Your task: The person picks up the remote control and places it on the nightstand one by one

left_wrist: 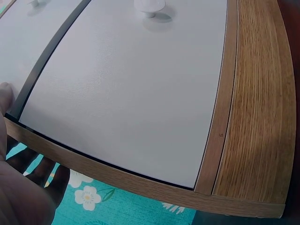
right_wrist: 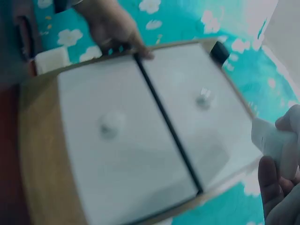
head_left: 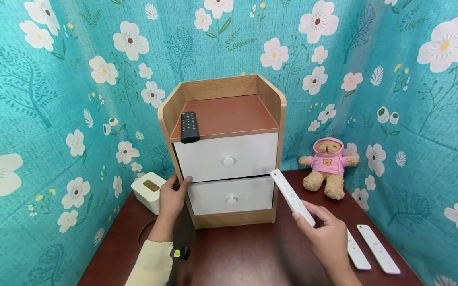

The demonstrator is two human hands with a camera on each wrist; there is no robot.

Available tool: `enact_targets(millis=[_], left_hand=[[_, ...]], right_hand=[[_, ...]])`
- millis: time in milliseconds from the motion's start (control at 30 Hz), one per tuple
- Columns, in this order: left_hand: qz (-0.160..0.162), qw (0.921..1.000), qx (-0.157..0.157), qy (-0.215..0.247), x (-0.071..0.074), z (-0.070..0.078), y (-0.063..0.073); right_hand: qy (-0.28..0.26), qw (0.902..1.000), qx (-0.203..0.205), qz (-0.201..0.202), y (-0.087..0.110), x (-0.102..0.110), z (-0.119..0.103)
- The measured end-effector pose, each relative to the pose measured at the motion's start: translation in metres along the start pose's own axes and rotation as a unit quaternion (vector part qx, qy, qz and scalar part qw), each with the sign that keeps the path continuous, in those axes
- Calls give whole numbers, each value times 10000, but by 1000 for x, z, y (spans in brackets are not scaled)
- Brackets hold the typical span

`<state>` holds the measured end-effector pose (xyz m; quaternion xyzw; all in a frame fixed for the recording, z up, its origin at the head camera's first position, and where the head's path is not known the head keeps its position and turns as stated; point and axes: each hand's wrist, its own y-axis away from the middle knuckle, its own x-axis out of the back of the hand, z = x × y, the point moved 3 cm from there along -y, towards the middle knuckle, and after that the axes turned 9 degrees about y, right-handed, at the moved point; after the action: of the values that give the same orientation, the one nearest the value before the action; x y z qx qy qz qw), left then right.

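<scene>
A small wooden cabinet (head_left: 234,217) with two white drawers stands on the dark red table. Both drawers are pushed in. My left hand (head_left: 171,200) holds the cabinet's left side, thumb on the front by the gap between the drawers and the other fingers round the outside edge, as the left wrist view also shows. In my right hand (head_left: 327,234) is a white remote control (head_left: 290,194), gripped near its lower end; its far tip is in front of the cabinet's right edge. On the cabinet top, a black remote control (head_left: 189,126) juts over the front edge.
Two more white remotes, an inner one (head_left: 358,252) and an outer one (head_left: 378,249), lie on the table at the right. A teddy bear (head_left: 327,169) in a pink hoodie sits behind them. Left of the cabinet stands a white tissue box (head_left: 143,190). Flowered teal curtains surround the table.
</scene>
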<state>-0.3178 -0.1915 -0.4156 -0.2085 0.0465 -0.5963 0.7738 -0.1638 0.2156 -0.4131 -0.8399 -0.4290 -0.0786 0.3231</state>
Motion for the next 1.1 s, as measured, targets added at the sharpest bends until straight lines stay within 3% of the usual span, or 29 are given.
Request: enact_targets(millis=[200,333,500,667,967,1100], left_hand=[[-33,10000,-2,25,-1,-1,0],[-36,10000,-22,69,0,-1,-1],[-23,10000,-43,65,1,-2,-3],[-29,10000,-20,50,1,-2,-2],[-40,9999,-41,86,0,-2,0],[-26,10000,-40,83,1,-2,0]], right_hand=[[-354,9967,695,218,-28,-17,-59],[-431,9943,965,104,-45,-27,-92],[-229,9894,1432,106,-69,-44,-133],[77,9796,1994,240,-87,-62,-172],[1152,9700,2140,-5,-110,-91,-227],[1702,9605,2204,-25,-117,-104,-242]])
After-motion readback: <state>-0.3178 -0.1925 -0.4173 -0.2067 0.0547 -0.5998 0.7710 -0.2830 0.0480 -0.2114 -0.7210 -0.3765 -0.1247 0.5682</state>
